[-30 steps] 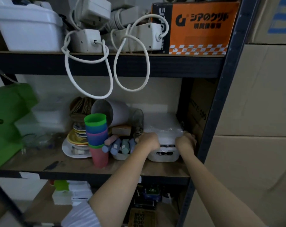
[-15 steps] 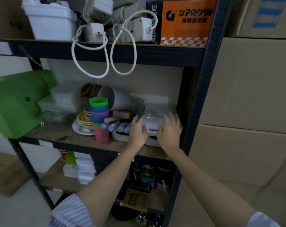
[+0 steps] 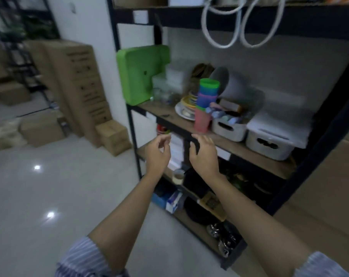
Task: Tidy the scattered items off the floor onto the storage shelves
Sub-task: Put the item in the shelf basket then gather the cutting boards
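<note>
Just in front of the middle shelf (image 3: 239, 150), both hands hang empty, left hand (image 3: 157, 154) fingers loosely curled, right hand (image 3: 204, 154) fingers relaxed, with the lidded white bin (image 3: 273, 140) far right.

**What you can't really make out here**

Whole shot is motion-smeared, so the storage shelves (image 3: 225, 136) look soft all over. The white cables (image 3: 241, 27) loop down from the top shelf, but whatever they plug into is cut off by the top edge. Stuff inside the open grey bin (image 3: 228, 127) is a pastel blur, can't tell what it is. Bottom shelf items are dark blobs. The lidded white bin (image 3: 269, 144) is fuzzy. Printing on the tall cardboard boxes (image 3: 83, 84) is unreadable.
</note>
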`<state>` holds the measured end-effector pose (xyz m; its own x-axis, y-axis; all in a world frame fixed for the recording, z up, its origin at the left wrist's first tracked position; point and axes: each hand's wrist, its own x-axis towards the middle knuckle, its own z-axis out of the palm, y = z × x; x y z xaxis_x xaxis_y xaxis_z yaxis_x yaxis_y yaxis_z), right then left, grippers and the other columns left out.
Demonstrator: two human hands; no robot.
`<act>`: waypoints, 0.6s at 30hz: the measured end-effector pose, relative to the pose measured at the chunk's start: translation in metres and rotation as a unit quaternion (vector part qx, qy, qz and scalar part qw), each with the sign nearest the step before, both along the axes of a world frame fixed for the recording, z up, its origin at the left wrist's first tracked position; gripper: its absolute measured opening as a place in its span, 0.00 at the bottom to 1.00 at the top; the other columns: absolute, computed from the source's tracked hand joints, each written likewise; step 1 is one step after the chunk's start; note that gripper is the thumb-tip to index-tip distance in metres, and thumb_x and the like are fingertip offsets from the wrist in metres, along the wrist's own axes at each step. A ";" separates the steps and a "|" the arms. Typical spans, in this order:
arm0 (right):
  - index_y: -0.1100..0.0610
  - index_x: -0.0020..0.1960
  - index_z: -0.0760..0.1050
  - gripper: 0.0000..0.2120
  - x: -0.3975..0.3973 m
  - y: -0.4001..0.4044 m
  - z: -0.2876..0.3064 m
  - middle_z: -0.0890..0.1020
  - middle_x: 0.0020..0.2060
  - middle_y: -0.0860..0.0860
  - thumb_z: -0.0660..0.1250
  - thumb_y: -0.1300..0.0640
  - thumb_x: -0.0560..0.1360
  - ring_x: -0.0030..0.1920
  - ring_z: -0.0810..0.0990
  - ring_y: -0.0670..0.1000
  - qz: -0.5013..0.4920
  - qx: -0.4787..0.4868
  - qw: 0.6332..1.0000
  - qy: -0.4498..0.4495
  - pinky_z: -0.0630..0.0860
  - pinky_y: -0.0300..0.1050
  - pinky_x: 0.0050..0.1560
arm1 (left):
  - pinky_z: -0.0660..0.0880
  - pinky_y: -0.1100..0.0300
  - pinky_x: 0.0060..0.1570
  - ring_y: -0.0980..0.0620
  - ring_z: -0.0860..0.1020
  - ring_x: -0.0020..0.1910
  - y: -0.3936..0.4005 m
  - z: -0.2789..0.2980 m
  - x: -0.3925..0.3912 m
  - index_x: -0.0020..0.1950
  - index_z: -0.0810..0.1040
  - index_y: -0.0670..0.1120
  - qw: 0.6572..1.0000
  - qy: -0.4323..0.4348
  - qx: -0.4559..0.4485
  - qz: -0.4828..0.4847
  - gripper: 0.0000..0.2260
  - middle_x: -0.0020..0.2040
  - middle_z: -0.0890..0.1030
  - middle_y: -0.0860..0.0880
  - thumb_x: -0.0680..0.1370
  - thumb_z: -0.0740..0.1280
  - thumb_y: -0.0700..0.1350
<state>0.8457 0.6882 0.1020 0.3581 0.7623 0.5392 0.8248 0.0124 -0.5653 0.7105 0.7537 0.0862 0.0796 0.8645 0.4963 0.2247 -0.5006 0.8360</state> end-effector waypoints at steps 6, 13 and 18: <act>0.64 0.65 0.74 0.17 -0.125 0.013 -0.047 0.78 0.61 0.60 0.63 0.60 0.77 0.63 0.73 0.61 0.133 -0.107 0.985 0.008 0.69 0.53 0.67 | 0.78 0.59 0.51 0.53 0.82 0.47 -0.020 -0.056 -0.140 0.56 0.82 0.43 0.989 0.050 -0.023 0.134 0.11 0.49 0.84 0.49 0.77 0.64 0.36; 0.59 0.71 0.68 0.22 -0.280 -0.012 -0.099 0.70 0.71 0.56 0.62 0.51 0.80 0.70 0.66 0.58 0.262 -0.227 0.936 -0.061 0.61 0.52 0.70 | 0.75 0.57 0.58 0.52 0.79 0.54 -0.108 -0.132 -0.309 0.63 0.78 0.42 0.944 0.076 -0.164 0.278 0.13 0.57 0.82 0.48 0.78 0.65 0.39; 0.57 0.76 0.60 0.26 -0.400 -0.077 -0.139 0.61 0.77 0.55 0.59 0.49 0.82 0.76 0.57 0.55 0.376 -0.345 0.854 -0.097 0.52 0.51 0.74 | 0.73 0.57 0.59 0.49 0.78 0.58 -0.223 -0.173 -0.435 0.66 0.76 0.40 0.883 0.087 -0.266 0.377 0.16 0.61 0.80 0.46 0.78 0.65 0.39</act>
<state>0.4455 0.6115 -0.0372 -0.4175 0.8980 -0.1389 0.8097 0.2983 -0.5055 0.2758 0.5309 -0.0871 -0.5835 0.8110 0.0416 0.4747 0.2990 0.8278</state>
